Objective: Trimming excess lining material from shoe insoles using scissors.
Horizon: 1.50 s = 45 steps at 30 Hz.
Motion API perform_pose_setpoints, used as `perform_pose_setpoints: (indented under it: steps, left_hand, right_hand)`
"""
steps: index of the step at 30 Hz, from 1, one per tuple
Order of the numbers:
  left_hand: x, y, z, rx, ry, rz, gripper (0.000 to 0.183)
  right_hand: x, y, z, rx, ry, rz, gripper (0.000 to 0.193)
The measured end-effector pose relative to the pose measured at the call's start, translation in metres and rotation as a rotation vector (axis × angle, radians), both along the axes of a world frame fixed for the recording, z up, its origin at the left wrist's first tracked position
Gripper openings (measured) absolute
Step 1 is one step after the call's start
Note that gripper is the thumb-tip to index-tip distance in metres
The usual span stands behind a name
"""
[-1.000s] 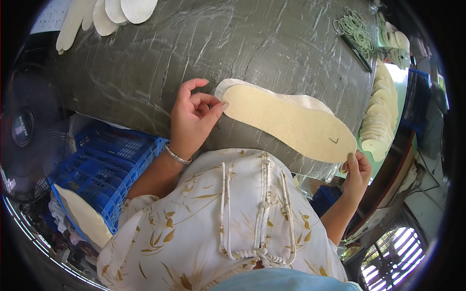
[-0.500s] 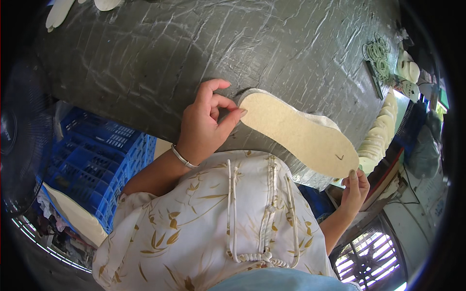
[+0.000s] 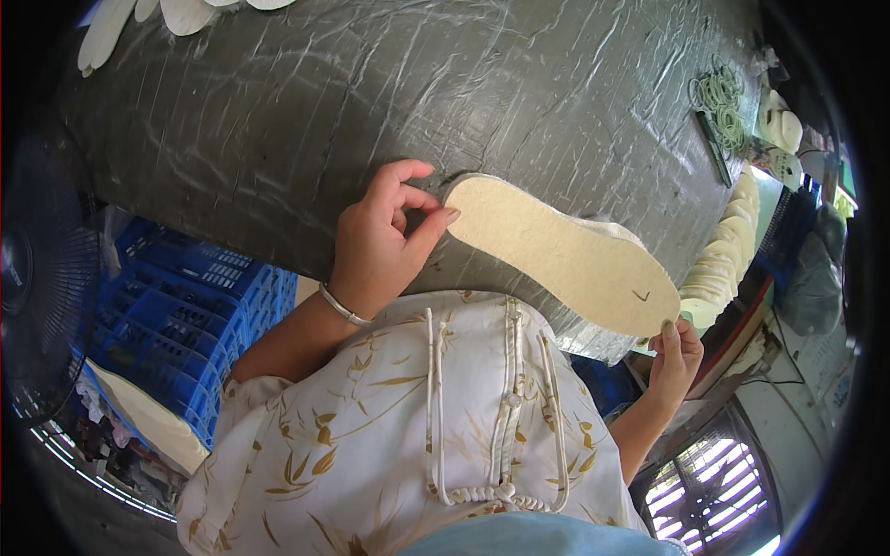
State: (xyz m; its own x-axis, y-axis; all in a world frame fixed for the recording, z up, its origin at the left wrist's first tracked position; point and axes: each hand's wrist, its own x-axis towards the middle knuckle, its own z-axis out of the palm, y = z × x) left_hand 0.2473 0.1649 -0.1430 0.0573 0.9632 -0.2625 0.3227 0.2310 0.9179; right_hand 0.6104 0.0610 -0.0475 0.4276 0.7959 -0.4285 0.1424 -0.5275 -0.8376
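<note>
A cream felt insole (image 3: 556, 252) with a small dark tick mark near its right end is held slantwise over the near edge of the table. Behind its far edge peeks a whiter layer (image 3: 609, 230), seemingly a second insole under it. With thumb and fingers, my left hand (image 3: 375, 246) pinches the left end; a silver bangle is on that wrist. My right hand (image 3: 675, 360) grips the lower right end, thumb on top, its other fingers partly hidden below.
The dark table (image 3: 278, 120) has a wrinkled covering. At right are overlapping cream insoles (image 3: 718, 264), green rubber bands (image 3: 718, 97) and a dark pen (image 3: 713, 148). More pale pieces (image 3: 185, 13) lie far left. Beside me stand a blue plastic crate (image 3: 176, 324) and a fan (image 3: 42, 269).
The insole and both hands have shifted slightly left in view, with the same grip. More of the pale pieces at the far left now shows.
</note>
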Motion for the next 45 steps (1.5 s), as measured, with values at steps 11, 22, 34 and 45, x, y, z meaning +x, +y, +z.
perform_pose_setpoints:
  steps: [11, 22, 34, 45]
  left_hand:
    - [0.002, 0.001, -0.001, 0.000, 0.090, -0.035, 0.034]
    - [0.009, 0.005, 0.005, 0.024, 0.177, -0.111, 0.025]
    - [0.010, 0.006, 0.005, -0.001, 0.213, -0.184, 0.028]
    - [0.009, 0.005, 0.005, -0.016, 0.203, -0.181, 0.027]
  right_hand:
    - [0.008, -0.004, -0.006, 0.016, 0.075, 0.001, 0.008]
    - [0.006, 0.005, -0.012, 0.031, -0.017, 0.058, 0.008]
    - [0.008, 0.013, -0.039, -0.154, 0.101, -0.169, 0.013]
    - [0.008, 0.014, -0.051, -0.197, 0.107, -0.245, 0.014]
